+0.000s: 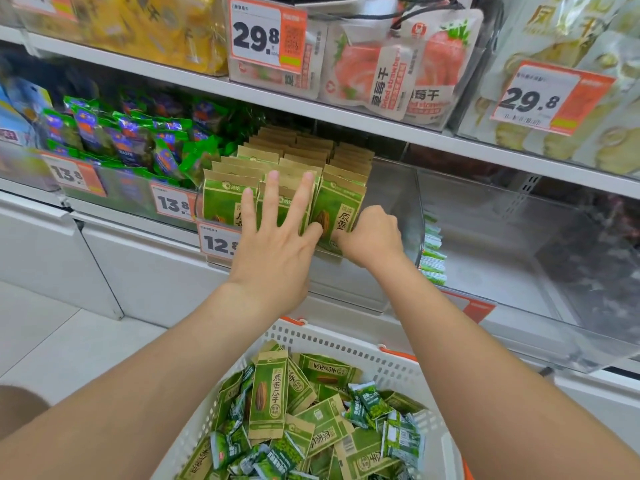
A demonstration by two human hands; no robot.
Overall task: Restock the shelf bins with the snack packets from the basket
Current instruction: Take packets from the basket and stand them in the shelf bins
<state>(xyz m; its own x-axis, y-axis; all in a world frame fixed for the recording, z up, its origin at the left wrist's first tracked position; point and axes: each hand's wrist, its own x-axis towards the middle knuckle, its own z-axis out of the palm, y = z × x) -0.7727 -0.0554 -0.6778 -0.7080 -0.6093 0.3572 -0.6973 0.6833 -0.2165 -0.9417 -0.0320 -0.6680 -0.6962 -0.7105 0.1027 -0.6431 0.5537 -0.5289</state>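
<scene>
Green and brown seed packets [225, 202] stand in three rows in the clear bin [398, 188] on the shelf. The left hand [277, 244] lies flat on the front of the rows. Its fingers are straight and spread wide, and they press on the packets. The right hand [372, 237] is curled up small at the bottom right corner of the front packet [337, 209] in the right row. It seems to pinch that packet's edge, but the fingertips are tucked out of sight, so this is a best guess.

The step looks like tucking this packet in so it stands straight. To do it well, the left hand should give a soft, even push so the rows do not flop forward. The right hand should slide the packet down until its bottom sits on the bin floor, with its face to the front and level with the ones beside it. Then let go slowly, right hand first, so nothing tips out.

More of the same packets [268, 393] lie in a heap in the white basket [346, 344], just below both arms. They are mixed with little green packets [370, 400] and are well apart from both hands. The bin looks nearly full, so only a few more may fit.
</scene>
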